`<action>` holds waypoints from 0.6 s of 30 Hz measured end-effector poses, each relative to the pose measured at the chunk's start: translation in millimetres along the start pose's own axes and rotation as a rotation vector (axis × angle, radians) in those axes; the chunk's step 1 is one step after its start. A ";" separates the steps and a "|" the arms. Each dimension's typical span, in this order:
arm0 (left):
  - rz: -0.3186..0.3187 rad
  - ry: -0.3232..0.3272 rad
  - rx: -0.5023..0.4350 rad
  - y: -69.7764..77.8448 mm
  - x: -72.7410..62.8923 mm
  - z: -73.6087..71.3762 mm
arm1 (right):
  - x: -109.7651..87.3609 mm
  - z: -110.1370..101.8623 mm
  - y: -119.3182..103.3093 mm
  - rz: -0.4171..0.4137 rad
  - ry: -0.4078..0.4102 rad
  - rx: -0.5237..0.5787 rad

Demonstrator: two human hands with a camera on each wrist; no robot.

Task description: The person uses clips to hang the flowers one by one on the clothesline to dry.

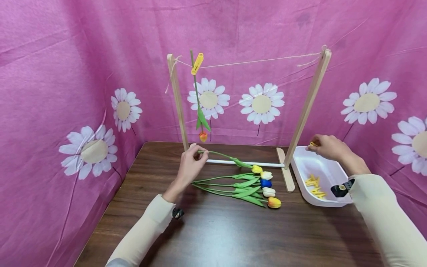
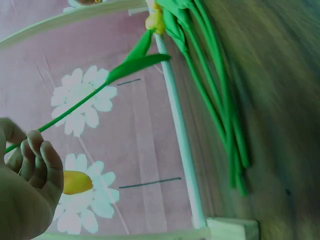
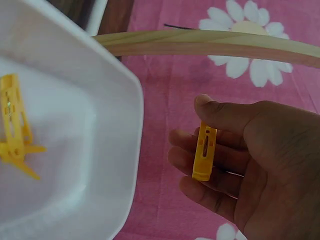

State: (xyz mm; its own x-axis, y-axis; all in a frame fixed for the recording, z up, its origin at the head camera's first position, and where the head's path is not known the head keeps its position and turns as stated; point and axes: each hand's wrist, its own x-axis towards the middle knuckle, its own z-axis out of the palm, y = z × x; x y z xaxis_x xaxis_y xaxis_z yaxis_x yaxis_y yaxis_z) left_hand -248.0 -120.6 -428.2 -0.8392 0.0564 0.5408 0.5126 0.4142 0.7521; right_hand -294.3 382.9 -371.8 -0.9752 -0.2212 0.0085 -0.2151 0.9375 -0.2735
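My left hand [image 1: 190, 163] pinches the stem end of a yellow tulip [image 1: 257, 169], whose stem stretches rightward with its bloom beside the other flowers. My right hand [image 1: 331, 149] is at the far rim of a white plastic bin [image 1: 295, 163]. In the right wrist view it holds a yellow clothespin [image 3: 204, 152] between thumb and fingers. More yellow clothespins [image 1: 316, 191] lie in the bin. On the table, several tulips [image 1: 265, 183] in white, blue and orange-yellow lie side by side. An orange tulip [image 1: 203, 137] hangs bloom down from the string, clipped by a yellow clothespin [image 1: 197, 63].
A wooden stand has a left post [image 1: 180, 107], a right post [image 1: 308, 107] and a white crossbar [image 1: 247, 163] low between them. A thin string [image 1: 253, 62] spans the post tops. Pink cloth [image 1: 233, 29] with daisies surrounds the brown table [image 1: 213, 237].
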 end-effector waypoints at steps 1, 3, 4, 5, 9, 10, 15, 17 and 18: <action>-0.002 0.024 -0.023 1.8 1.6 1.7 | 0.0 -1.7 -1.6 0.003 0.009 0.003; -0.009 0.068 -0.066 5.6 4.9 5.2 | -0.5 -4.9 -4.4 0.001 0.035 0.002; -0.017 0.088 -0.086 7.0 6.6 7.1 | -0.7 -6.5 -5.4 0.002 0.050 0.002; -0.023 0.107 -0.103 8.6 8.3 9.0 | -1.1 -8.2 -6.6 0.004 0.064 0.000; -0.043 0.137 -0.200 15.1 15.0 15.4 | -2.6 -14.6 -11.0 0.000 0.124 0.015; -0.043 0.131 -0.230 16.5 16.9 16.9 | -3.0 -16.3 -12.1 0.000 0.143 0.020; -0.001 0.062 -0.429 24.4 27.6 22.4 | -5.9 -24.2 -18.5 -0.012 0.253 0.049; 0.021 0.042 -0.496 27.1 32.5 24.4 | -6.8 -27.5 -22.6 -0.012 0.293 0.071; 0.029 0.035 -0.526 28.4 34.7 25.4 | -7.2 -29.3 -25.3 -0.013 0.312 0.085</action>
State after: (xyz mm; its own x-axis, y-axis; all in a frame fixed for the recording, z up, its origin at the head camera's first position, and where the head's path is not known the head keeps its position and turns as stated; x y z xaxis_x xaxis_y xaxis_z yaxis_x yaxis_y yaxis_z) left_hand -267.2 -83.7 -397.6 -0.8215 0.0266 0.5695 0.5648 -0.0991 0.8193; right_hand -283.3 368.6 -336.8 -0.9443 -0.1273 0.3035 -0.2350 0.9064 -0.3510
